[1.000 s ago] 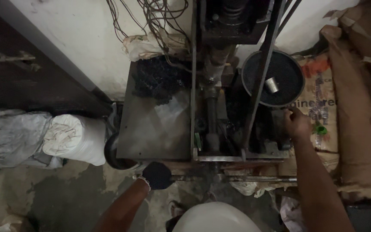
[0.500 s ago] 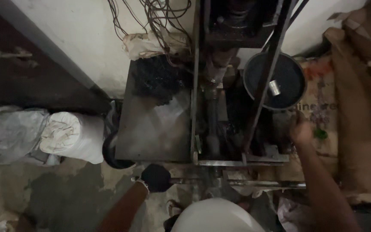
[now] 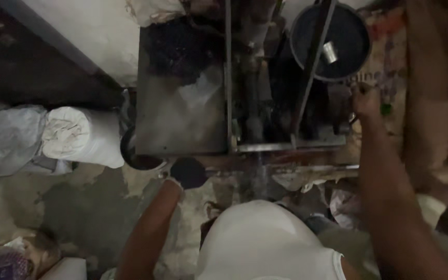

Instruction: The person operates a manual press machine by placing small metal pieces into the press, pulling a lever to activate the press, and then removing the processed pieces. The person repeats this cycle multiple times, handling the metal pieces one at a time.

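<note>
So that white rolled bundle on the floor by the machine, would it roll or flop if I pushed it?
The white rolled bundle lies on its side and looks cylindrical, so it would probably roll. Its crumpled end suggests soft cloth or sacking, so it would likely sag when lifted. The grey bundle pressed against it would probably block rolling that way.

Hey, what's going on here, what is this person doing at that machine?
A person in a white top stands over a grimy metal machine against a wall. The left hand, dark as if gloved, sits at the front edge of the machine's flat steel tray. The right hand reaches up to the machine's right side, just below a round dark pan holding a small metal cup. Tied white sacks lie on the floor to the left.
</note>
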